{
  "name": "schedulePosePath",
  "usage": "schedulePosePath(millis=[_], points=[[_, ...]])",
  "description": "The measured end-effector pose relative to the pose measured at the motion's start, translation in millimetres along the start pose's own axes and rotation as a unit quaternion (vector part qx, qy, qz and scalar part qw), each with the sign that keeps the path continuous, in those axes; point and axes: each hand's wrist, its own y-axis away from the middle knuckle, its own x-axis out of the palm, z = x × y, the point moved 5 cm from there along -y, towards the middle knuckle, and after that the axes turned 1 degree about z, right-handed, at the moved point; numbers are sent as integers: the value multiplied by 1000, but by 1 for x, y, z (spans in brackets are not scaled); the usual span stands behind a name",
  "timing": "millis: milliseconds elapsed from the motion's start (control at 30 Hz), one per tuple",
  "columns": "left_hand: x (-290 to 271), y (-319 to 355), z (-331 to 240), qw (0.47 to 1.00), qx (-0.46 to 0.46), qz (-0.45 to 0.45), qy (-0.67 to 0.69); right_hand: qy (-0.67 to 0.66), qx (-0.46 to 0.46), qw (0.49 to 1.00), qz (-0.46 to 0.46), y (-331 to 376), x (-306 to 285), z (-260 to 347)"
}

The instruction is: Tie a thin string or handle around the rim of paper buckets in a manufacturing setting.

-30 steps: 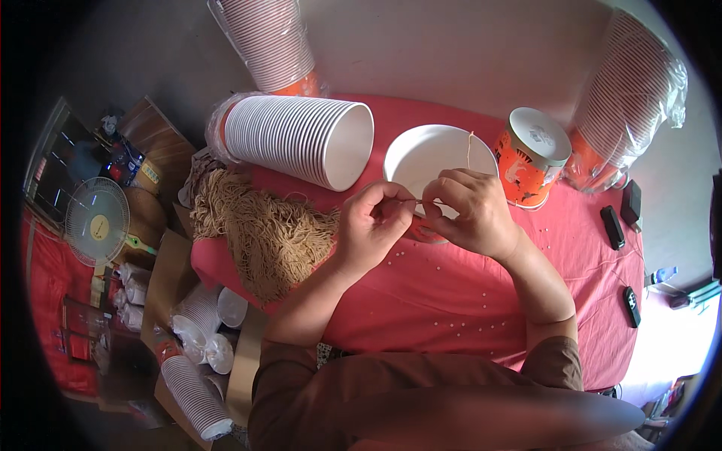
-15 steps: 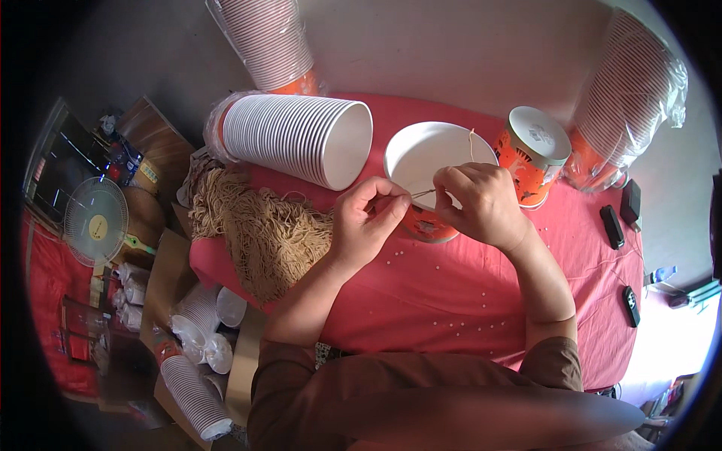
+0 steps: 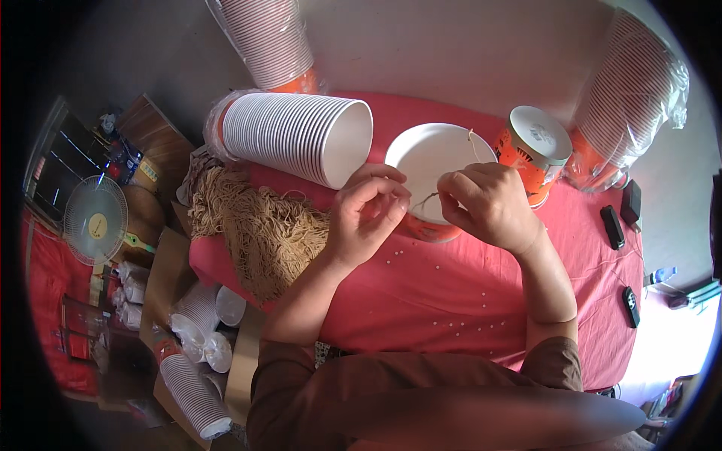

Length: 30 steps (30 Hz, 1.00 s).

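Observation:
My left hand (image 3: 368,214) and my right hand (image 3: 485,203) meet over an orange paper cup (image 3: 436,161) with a white inside that stands on the red table (image 3: 451,293). Between the fingertips of both hands runs a thin tan string (image 3: 425,201). Its other end shows at the cup's far rim. My left fingers pinch one end, my right fingers the other. A heap of the same tan string (image 3: 256,225) lies to my left on the table's corner.
A stack of white cups (image 3: 293,135) lies on its side at the left. An upturned orange cup (image 3: 535,146) stands at the right. Wrapped cup stacks (image 3: 639,98) lean at the back. Small dark devices (image 3: 613,225) lie right. A fan (image 3: 94,219) and more cups (image 3: 192,391) are on the floor.
Both hands have shifted slightly up toward the cup's rim. The gap between the fingertips has widened, showing more string.

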Motion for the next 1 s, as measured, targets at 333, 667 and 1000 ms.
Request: schedulePosePath(millis=[333, 667, 1000], points=[[15, -3, -24, 984, 115, 11, -137, -7, -28, 999, 42, 0, 3, 14], [11, -5, -21, 987, 73, 12, -142, 58, -38, 997, 38, 0, 1, 17], [10, -1, -7, 991, 8, 59, -117, 96, 27, 992, -77, 0, -37, -18]])
